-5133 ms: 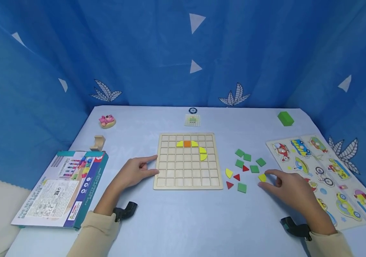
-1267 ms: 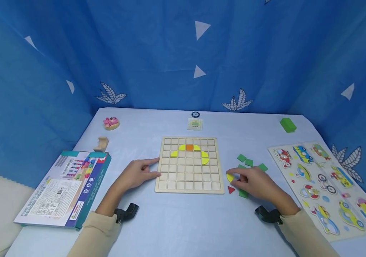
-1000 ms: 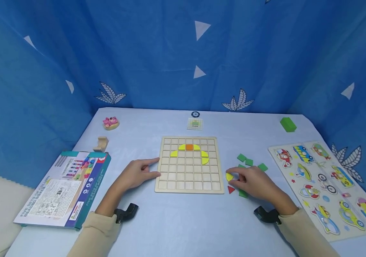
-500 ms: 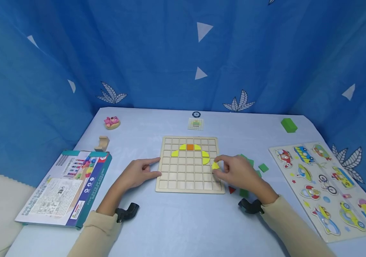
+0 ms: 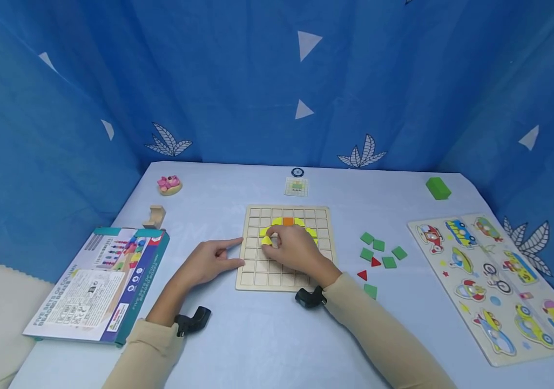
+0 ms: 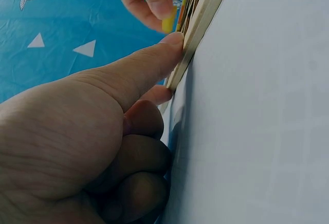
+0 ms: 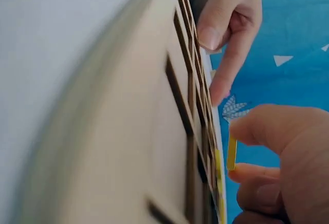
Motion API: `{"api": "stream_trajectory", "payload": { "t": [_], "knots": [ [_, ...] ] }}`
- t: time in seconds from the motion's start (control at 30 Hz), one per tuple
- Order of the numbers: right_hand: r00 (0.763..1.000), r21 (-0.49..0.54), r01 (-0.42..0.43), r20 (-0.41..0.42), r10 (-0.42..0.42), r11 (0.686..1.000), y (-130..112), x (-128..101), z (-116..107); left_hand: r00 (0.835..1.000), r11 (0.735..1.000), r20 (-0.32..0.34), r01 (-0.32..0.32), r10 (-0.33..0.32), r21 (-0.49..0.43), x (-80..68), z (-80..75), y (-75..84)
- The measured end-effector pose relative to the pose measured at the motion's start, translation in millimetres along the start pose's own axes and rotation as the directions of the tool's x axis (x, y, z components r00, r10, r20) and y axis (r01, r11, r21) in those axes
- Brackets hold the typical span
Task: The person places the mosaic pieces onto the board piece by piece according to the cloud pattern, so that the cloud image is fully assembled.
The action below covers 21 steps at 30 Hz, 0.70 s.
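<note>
A wooden grid board [image 5: 261, 279] lies mid-table, with an orange square tile [image 5: 288, 221] and several yellow quarter-round tiles [image 5: 311, 233] in its upper cells. My right hand [image 5: 296, 249] is over the board's left half and pinches a yellow quarter-round tile [image 7: 232, 153] between thumb and index finger, just below a placed yellow one. It covers the middle cells in the head view. At the board's left edge, my left hand [image 5: 207, 262] touches the frame with extended thumb and index finger [image 6: 169, 49]; its other fingers are curled under.
Several green square tiles [image 5: 389, 262] and two red triangles [image 5: 363, 275] lie right of the board. A small pattern card [image 5: 296, 187] is behind it. A picture puzzle [image 5: 493, 286] fills the far right, a boxed toy [image 5: 97, 286] the left. A green block [image 5: 438, 188] stands back right.
My right hand has taken a yellow tile from the loose pieces and carried it left over the board. Earlier, another yellow tile came onto the board's left side. The left hand stays put.
</note>
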State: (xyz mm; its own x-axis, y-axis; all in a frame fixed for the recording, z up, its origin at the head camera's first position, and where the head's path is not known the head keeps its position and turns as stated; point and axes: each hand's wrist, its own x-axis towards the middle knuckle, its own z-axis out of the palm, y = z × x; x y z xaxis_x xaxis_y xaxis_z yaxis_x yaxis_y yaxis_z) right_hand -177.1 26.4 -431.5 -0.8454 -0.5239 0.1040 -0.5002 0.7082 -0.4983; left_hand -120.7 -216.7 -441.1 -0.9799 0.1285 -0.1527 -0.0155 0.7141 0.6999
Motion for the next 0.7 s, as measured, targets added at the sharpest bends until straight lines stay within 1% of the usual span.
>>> {"api": "stream_trajectory", "payload": {
  "t": [0.13,0.4,0.5,0.7],
  "knots": [
    [0.999,-0.008,0.028,0.021,-0.028,1.0,2.8,1.9,5.8,1.0,1.0,-0.002,-0.003,0.003,0.003,0.1,0.0,0.2],
    [0.992,-0.011,0.125,0.035,-0.124,0.992,7.4,1.1,5.8,1.0,1.0,-0.007,-0.008,0.009,0.007,-0.3,0.4,-0.6],
    [0.991,-0.003,0.128,0.036,-0.128,0.992,8.0,0.9,5.7,1.0,1.0,-0.007,-0.014,0.014,0.005,-0.8,0.4,-0.9],
    [0.993,0.009,0.107,0.039,-0.107,0.994,9.6,0.8,6.4,1.0,1.0,-0.01,-0.018,0.018,-0.003,-0.1,0.8,-1.1]
  ]
}}
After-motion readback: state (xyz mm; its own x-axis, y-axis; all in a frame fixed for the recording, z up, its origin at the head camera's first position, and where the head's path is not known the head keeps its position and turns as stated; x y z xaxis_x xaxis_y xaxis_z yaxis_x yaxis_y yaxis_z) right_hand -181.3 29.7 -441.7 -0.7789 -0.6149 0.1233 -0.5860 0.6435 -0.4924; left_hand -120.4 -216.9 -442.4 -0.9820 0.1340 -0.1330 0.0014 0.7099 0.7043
